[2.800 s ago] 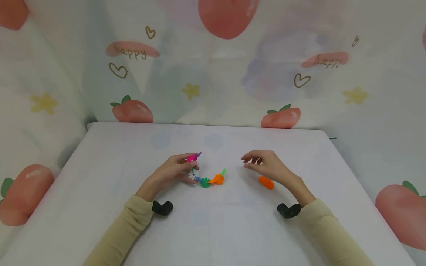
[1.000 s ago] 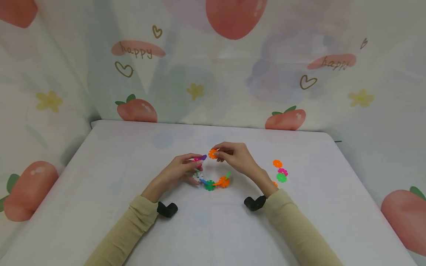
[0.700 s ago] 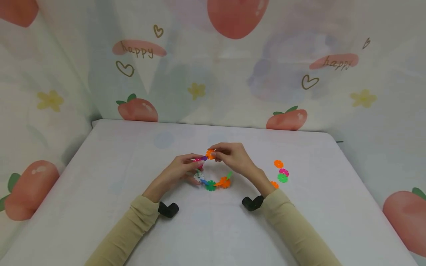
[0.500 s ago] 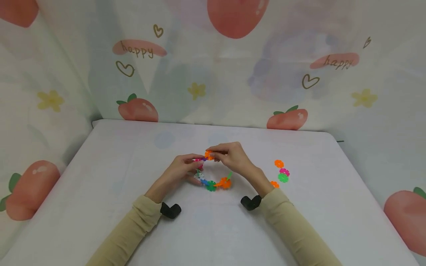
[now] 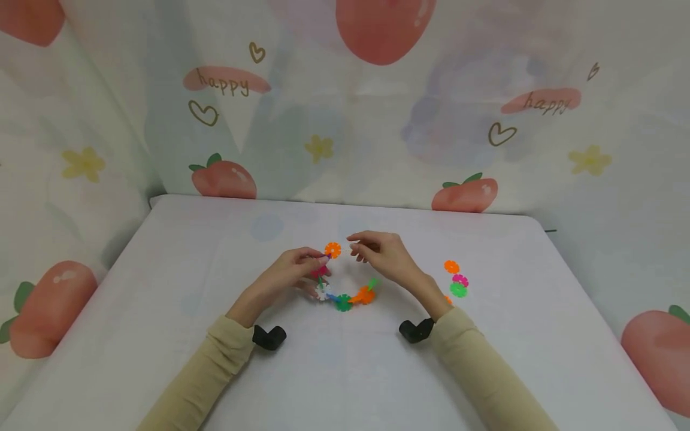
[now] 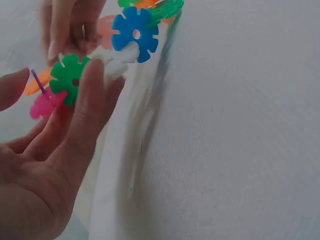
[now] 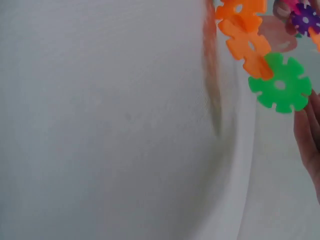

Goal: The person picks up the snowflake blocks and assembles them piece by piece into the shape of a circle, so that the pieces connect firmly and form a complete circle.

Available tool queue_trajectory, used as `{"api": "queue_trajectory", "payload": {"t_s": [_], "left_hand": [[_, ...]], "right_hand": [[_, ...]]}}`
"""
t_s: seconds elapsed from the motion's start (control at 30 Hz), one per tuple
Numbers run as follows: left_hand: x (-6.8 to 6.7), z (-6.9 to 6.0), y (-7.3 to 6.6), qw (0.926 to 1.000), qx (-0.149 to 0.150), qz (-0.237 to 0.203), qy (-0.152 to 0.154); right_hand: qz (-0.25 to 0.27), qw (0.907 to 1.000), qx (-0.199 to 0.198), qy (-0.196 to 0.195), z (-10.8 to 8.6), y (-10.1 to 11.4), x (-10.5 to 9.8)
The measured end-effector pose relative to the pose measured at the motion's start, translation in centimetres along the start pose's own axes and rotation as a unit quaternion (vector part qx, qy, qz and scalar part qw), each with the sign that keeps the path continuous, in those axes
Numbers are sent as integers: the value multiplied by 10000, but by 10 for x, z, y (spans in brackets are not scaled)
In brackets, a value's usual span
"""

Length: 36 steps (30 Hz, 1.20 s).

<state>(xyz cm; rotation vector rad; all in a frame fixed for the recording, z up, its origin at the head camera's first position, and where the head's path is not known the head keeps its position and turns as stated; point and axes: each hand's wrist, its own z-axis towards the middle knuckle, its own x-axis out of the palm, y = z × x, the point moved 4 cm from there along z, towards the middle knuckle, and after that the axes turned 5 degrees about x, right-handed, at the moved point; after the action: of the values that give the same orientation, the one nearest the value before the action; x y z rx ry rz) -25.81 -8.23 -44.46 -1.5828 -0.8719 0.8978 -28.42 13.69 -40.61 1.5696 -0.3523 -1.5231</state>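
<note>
what worries me most is the orange disc at the far end of the chain of notched discs: it seems to join only the small purple disc, and if that slot is shallowly seated, a nudge from my right grip could knock it off. the chain bows toward me in an unclosed arc, its other end the bright green disc, which neither hand supports; should i twist the held end, i judge the joints between could turn or work loose. squeezing the pink disc too hard might also slide it against its neighbours, since these pieces look thin.

my left grip is clamped on the chain around that pink disc, thumb and fingers closing on it, with the white disc close by the lower fingers (whether they bear on it or only pass beside it, i can't tell). my right grip holds nothing: its fingers are loosely bent, just beside the orange disc, with a gap between. whether the chain's near arc rests on the tabletop i can't be sure. loose discs lie past my right wrist, one partly hidden by it, so a careless sweep of that arm could scatter them.
</note>
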Motion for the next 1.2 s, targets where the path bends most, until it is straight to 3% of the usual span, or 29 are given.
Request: {"api": "queue_trajectory", "payload": {"t_s": [0.37,0.57,0.93,1.2], "left_hand": [[-5,-1,5,10000,-66,-32,27],[-5,0,7,9999,-102,-100,38],[-4,-1,4,9998,169,-75,102],[-3,0,4,9999,98,-83,-59]], "right_hand": [[-222,9990,379,28,-28,-15,-30],[-592,9967,541,104,-49,-30,-48],[-1300,9857,884,607,-98,-54,-85],[-1623,9760,1117,927,-119,-68,-100]]}}
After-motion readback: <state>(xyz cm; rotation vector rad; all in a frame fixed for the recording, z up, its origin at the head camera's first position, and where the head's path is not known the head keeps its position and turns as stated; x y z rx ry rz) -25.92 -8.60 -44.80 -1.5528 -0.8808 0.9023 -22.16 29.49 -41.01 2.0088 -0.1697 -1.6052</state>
